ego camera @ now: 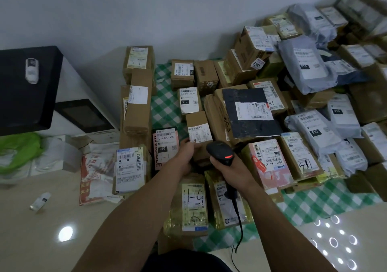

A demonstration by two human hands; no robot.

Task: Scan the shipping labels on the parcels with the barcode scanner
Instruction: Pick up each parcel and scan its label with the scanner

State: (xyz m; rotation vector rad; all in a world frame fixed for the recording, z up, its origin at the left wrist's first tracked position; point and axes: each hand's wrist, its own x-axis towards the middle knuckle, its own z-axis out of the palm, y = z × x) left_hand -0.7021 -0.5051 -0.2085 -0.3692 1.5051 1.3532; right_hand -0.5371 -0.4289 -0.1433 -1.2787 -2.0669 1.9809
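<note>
1. While the person bends over the heap, the right hand point(234, 170) is wrapped around the grip of the black barcode scanner point(222, 153), head pointed forward and down at the small brown box point(199, 134); red light lit on top, so likely aimed for a read.
2. The left hand point(188, 153) is clamped on the near lower edge of that box, seemingly tilting its white shipping label point(198, 133) up toward the scanner; fingers partly hidden under the box.
3. The scanner cable point(238, 225) trails down between the arms, slack, toward the person; end out of frame.
4. The parcels lie label-up on a green checked cloth point(167, 108) on the floor, probably so each label can be hit without flipping.
5. Counts: one scanner, two hands, one box in hand. Parcels: thirty or more, exact count not possible, the far right is blurred and stacked. Mix of brown cartons and grey poly bags point(301, 62); one dark-wrapped flat parcel point(249, 112) just right of the held box.
6. Off to the left: a white unit with dark screen point(85, 116), a green bag point(18, 152), one small bottle point(40, 200) on the floor. Not part of the job, by the look of it.
</note>
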